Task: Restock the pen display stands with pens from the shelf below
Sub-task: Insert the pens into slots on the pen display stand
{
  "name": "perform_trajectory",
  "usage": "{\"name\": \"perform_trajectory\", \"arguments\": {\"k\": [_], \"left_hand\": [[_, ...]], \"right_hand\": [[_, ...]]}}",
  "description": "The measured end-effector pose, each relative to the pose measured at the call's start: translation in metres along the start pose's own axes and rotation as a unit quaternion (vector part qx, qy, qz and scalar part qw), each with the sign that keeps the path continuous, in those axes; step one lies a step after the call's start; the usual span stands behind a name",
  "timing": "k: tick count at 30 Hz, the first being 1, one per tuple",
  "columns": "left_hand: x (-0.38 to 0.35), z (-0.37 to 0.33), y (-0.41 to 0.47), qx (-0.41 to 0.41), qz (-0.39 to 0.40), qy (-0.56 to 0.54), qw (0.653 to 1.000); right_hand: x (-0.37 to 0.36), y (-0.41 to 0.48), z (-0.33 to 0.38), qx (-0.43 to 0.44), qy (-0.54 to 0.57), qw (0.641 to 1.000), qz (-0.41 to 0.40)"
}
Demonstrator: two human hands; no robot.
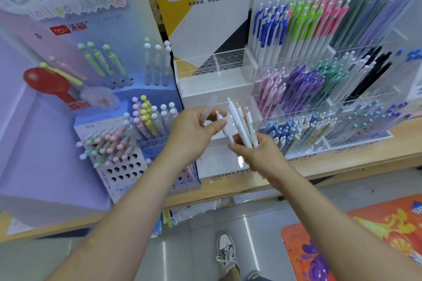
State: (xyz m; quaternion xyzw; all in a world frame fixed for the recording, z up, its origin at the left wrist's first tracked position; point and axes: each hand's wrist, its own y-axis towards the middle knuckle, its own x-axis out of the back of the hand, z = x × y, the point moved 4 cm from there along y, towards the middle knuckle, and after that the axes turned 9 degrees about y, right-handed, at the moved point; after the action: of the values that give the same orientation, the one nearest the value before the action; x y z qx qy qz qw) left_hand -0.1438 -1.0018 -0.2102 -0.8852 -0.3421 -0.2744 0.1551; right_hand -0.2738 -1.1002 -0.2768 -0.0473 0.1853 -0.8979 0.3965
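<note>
- A purple display stand [34,155] fills the space to the left of both grips; pastel pens with round tops stand and lie in its holes.
- A wide clear display stand [356,145] rises to the right of and behind the right grip. Its tiers are packed with pens in blue, green, pink, purple, teal, black and white.
- Between these two, directly behind the grips, stands a clear display stand [214,80] whose upper tier shows rows of holes with no pen in them.
- A wooden shelf [342,164] carries all three stands and runs just beneath the grips.
- An orange mat [365,235] lies on the floor, below and to the right of the right grip, and a shoe [226,248] is seen under the two arms.
- The right grip [260,157] is clamped around the lower part of a bunch of white pens [242,128], which point upward and fan out a little.
- The left grip [194,134] pinches a single white pen [228,134] between thumb and fingers. This pen is tilted, and its lower end touches the right grip's fingertips, just beside the bunch.
- A translucent pen [209,108] sticks up from the fingers of the left grip; how it is held is hidden.
</note>
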Motion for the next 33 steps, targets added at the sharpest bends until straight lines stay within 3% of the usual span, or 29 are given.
{"name": "perform_trajectory", "arguments": {"k": [6,10,18,25,33], "left_hand": [[0.023,-0.001,-0.004,-0.062,-0.096,0.162,0.98],[0.021,0.009,-0.002,-0.082,-0.1,0.263,0.956],[0.012,0.042,-0.002,-0.036,-0.092,0.265,0.959],[0.005,0.033,0.0,-0.085,-0.04,0.311,0.946],[0.011,0.034,-0.002,-0.118,-0.036,0.353,0.927]], "right_hand": [[-0.001,0.013,-0.006,0.0,0.036,0.999,-0.026],[-0.008,0.017,-0.009,0.013,0.02,0.999,-0.027],[0.003,0.015,-0.024,0.046,0.053,0.997,-0.022],[0.002,0.008,-0.036,0.056,0.089,0.994,-0.001],[-0.002,0.001,-0.041,0.057,0.087,0.994,0.019]]}}
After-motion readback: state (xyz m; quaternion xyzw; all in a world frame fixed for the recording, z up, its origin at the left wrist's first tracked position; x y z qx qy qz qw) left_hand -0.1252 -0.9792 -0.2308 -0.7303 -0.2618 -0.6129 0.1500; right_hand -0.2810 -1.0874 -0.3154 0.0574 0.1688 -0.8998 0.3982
